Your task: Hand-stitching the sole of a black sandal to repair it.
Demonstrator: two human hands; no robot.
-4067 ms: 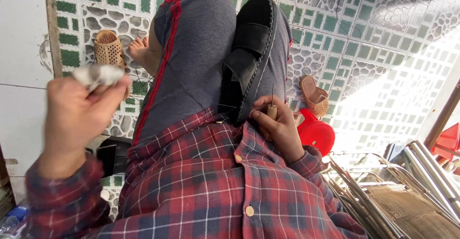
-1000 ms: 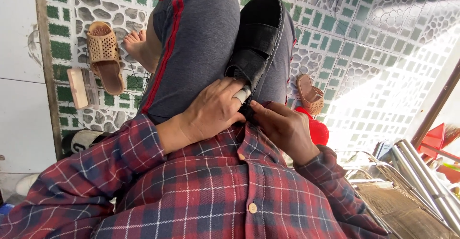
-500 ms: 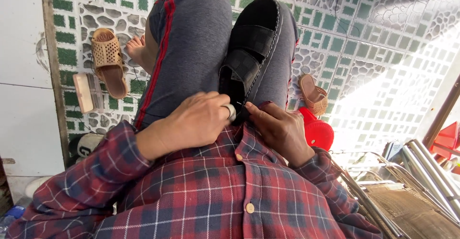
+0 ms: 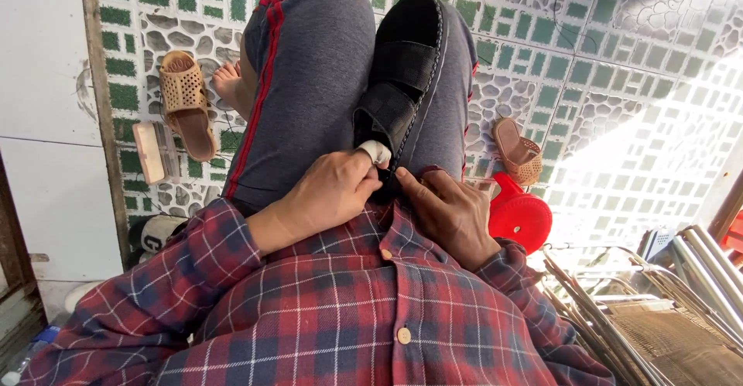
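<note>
Left hand [image 4: 329, 196] pinches white cloth wad [image 4: 377, 151] against black shoe [image 4: 402, 84] heel. Right hand [image 4: 449, 212] grip steadies shoe on lap. Shoe may slide off knee if hold loosens; wad may drop to tiled floor [image 4: 619, 84].

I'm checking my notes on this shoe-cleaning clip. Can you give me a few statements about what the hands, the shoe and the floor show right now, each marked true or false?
1. The black shoe rests on the person's lap, its heel end towards the hands. True.
2. The left hand presses a small white wad against the shoe. True.
3. The right hand is raised away from the shoe. False: it sits at the shoe's heel end, beside the left hand.
4. A tan perforated sandal lies on the tiled floor next to a bare foot. True.
5. The red plastic thing by the right hand lies on the lap. False: it lies on the floor.
</note>
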